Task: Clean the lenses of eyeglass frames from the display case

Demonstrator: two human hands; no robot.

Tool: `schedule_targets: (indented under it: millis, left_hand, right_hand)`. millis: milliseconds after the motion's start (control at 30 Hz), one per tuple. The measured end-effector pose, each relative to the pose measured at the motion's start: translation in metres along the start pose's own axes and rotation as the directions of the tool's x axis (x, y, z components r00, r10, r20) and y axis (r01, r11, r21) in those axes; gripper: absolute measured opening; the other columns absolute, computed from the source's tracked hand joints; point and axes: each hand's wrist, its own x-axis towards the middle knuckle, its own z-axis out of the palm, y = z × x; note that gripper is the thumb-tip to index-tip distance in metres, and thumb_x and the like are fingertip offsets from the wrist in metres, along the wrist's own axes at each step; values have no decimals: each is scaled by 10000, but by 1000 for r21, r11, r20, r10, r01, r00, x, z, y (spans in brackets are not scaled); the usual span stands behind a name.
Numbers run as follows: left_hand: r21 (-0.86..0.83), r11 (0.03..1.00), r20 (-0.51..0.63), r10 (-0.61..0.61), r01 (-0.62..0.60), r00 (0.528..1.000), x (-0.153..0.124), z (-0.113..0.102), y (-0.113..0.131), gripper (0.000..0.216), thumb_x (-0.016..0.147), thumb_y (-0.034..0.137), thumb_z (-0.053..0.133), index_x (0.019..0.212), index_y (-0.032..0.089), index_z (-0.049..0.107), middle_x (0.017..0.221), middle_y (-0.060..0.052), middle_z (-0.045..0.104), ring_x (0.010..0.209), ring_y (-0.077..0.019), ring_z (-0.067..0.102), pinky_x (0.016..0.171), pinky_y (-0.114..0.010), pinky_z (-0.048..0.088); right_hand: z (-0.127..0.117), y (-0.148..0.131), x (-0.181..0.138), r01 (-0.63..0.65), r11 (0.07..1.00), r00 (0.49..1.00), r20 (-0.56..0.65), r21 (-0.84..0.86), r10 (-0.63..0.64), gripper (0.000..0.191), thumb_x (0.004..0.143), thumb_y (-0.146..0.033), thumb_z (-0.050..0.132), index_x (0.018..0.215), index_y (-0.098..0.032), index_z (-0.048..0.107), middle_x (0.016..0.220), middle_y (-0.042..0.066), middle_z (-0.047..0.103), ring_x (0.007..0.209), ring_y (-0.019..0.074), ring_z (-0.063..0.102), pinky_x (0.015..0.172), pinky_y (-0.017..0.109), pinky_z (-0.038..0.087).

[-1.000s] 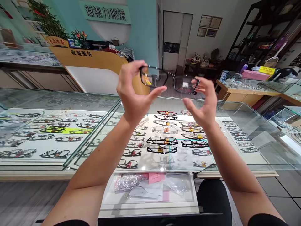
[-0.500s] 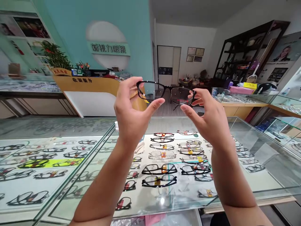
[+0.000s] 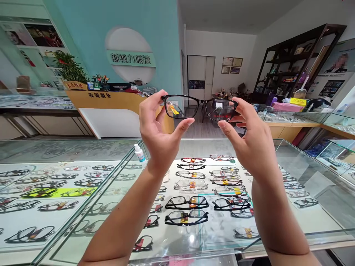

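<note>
Black plastic-framed eyeglasses (image 3: 202, 101) are already lifted and held up at centre frame, above the glass display desk (image 3: 296, 243); they are not set down. The left hand (image 3: 159, 129) pinches their left end, the right hand (image 3: 252, 136) their right, each grip light, thumb contact hard to confirm. Compared with half a second ago, they sit more level and the white spray bottle (image 3: 139, 153) shows more fully.

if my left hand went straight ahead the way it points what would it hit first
Beyond the glasses it holds, your left hand would probably meet the yellow-brown counter first, though depth is hard to judge.
</note>
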Motion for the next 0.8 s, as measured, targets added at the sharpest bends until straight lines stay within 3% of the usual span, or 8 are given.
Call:
schedule_targets:
  millis: [200, 433, 600, 800]
  left_hand:
    - [144, 989, 14, 14, -15, 1000, -4, -1, 4, 907, 896, 838, 797, 1649, 417, 515, 1610, -123, 582, 1518, -368, 615, 1189, -575, 635]
    - [77, 996, -25, -42, 44, 999, -6, 6, 7, 886, 881, 821, 825, 1626, 439, 536, 1603, -123, 599, 1520, -392, 624, 1221, -612, 603]
    - [121, 989, -17, -84, 86, 996, -8, 7, 8, 914, 865, 786, 870, 1639, 431, 537, 1600, -131, 611, 1568, -415, 582, 1252, -644, 567]
    - [55, 997, 4, -59, 59, 998, -8, 8, 3, 890, 873, 726, 905, 1637, 419, 565, 1604, -113, 625, 1586, -422, 571, 1304, -651, 510]
  right_hand:
    - [0, 1, -1, 7, 998, 1000, 12, -64, -6, 678, 1139, -660, 554, 1735, -347, 470, 1559, 144, 736, 1220, 363, 793, 1019, 591, 670]
    - [4, 4, -2, -12, 1000, 1000, 4, -29, 12, 694, 1126, -655, 579, 1740, -355, 462, 1591, 159, 715, 1199, 382, 800, 1016, 626, 663]
    - [4, 3, -1, 35, 999, 999, -19, -15, -35, 624, 1128, -600, 600, 1697, -355, 517, 1491, 148, 768, 1166, 385, 804, 997, 622, 678]
    - [-1, -4, -1, 60, 996, 994, -82, -73, -66, 564, 1113, -520, 638, 1645, -345, 572, 1370, 154, 794, 1104, 382, 799, 983, 657, 685]
